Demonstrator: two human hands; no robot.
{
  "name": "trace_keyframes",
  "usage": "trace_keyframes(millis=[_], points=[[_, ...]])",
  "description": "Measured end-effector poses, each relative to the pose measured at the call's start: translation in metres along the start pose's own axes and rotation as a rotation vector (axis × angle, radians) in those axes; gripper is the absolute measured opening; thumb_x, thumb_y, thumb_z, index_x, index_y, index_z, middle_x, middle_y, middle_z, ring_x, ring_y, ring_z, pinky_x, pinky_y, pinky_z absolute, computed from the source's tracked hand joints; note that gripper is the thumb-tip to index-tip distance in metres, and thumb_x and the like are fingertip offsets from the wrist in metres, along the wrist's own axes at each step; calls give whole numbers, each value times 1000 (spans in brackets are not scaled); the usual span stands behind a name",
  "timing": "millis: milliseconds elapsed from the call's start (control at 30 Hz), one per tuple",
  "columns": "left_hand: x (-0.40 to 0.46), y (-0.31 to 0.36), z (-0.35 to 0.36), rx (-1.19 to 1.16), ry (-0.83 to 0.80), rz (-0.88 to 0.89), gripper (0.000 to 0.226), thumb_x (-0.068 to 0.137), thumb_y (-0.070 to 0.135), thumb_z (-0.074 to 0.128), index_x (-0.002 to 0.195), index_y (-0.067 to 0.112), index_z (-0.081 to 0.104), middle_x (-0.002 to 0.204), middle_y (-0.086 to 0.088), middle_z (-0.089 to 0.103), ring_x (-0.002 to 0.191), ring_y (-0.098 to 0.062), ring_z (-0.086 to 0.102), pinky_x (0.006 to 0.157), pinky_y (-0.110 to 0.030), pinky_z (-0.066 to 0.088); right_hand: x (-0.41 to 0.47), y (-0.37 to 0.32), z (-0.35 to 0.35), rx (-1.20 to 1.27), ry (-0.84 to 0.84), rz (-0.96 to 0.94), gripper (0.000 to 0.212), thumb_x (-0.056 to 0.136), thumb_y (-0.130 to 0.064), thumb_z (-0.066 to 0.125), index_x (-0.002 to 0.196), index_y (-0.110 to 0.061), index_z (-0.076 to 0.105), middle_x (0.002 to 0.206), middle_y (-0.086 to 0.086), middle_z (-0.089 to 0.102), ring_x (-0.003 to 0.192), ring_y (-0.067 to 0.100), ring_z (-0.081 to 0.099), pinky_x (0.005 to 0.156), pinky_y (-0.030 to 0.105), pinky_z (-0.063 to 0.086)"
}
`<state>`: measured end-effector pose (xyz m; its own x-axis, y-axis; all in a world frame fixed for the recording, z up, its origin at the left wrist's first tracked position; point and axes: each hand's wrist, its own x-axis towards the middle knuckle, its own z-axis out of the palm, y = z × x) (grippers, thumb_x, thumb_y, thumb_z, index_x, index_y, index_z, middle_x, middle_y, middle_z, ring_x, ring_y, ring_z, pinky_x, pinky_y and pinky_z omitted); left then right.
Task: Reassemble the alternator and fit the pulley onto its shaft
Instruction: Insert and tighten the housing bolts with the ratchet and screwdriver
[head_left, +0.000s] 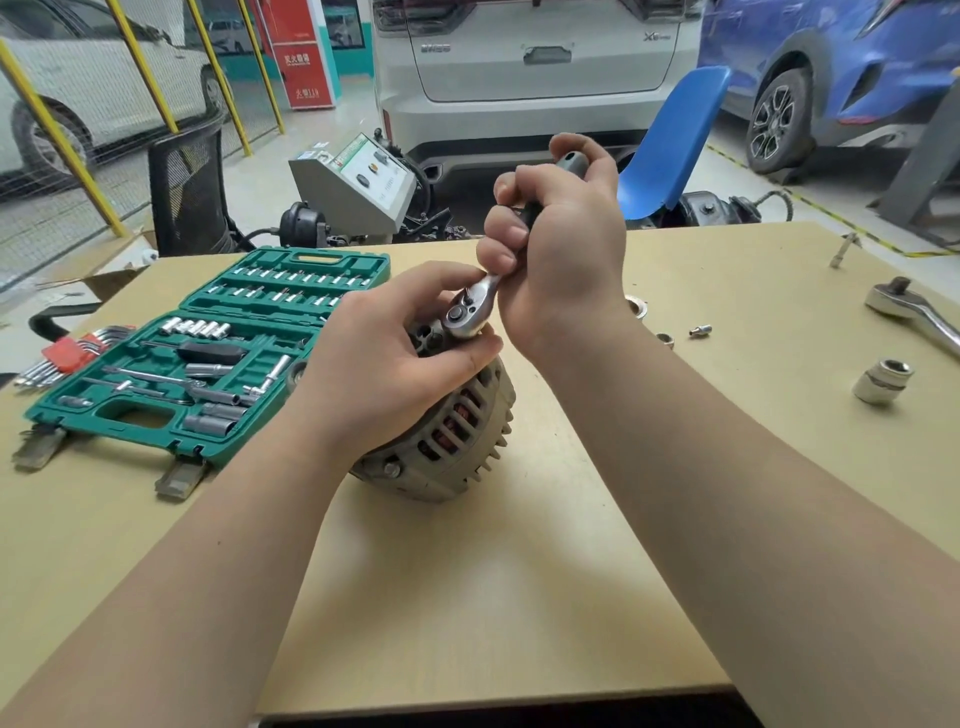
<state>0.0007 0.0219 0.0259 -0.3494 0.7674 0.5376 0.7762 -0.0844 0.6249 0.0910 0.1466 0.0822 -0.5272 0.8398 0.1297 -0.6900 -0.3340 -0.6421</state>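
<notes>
The alternator (447, 431) lies near the middle of the workbench (519, 597), just right of the green socket set case (208, 353), tilted so its shaft axis seems to run from the near right up toward the far left. The left hand (374, 374) curls over its upper end, thumb and forefinger steadying the small ratchet (470, 312) head; the right hand (561, 244) grips the ratchet handle in a closed fist. The likeliest slip is the socket riding off its fastener (hidden under the fingers) if the housing rolls on its rounded side, pinching the left fingertips.
</notes>
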Motion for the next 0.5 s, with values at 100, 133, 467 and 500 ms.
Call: trace_keyframes(millis=[100, 133, 467, 500], points=[[0, -2, 1, -11, 13, -6, 40, 88, 36, 82, 127, 31, 74, 108, 13, 80, 106, -9, 75, 90, -44, 60, -3, 2, 0, 29, 89, -33, 35, 97, 6, 36, 118, -21, 43, 71, 8, 43, 45, 14, 29, 41, 23, 25], [0, -2, 1, -15, 16, -6, 38, 89, 35, 82, 126, 32, 74, 108, 14, 79, 105, -9, 75, 90, -43, 60, -4, 2, -1, 32, 117, -48, 35, 96, 6, 36, 119, -21, 43, 71, 7, 44, 45, 14, 30, 41, 23, 26], [3, -7, 0, -59, -8, 7, 30, 90, 33, 83, 118, 32, 76, 104, 16, 79, 102, -11, 75, 86, -35, 59, -23, 2, -18, 27, -28, -164, 44, 97, 3, 42, 135, -19, 39, 79, 12, 44, 54, 23, 44, 52, 35, 47], [3, -7, 0, -76, -13, 4, 29, 89, 31, 84, 117, 31, 76, 104, 16, 79, 102, -11, 75, 87, -34, 59, -27, 1, -20, 13, -38, -182, 47, 95, 6, 43, 135, -18, 39, 79, 12, 45, 55, 24, 46, 56, 38, 51]])
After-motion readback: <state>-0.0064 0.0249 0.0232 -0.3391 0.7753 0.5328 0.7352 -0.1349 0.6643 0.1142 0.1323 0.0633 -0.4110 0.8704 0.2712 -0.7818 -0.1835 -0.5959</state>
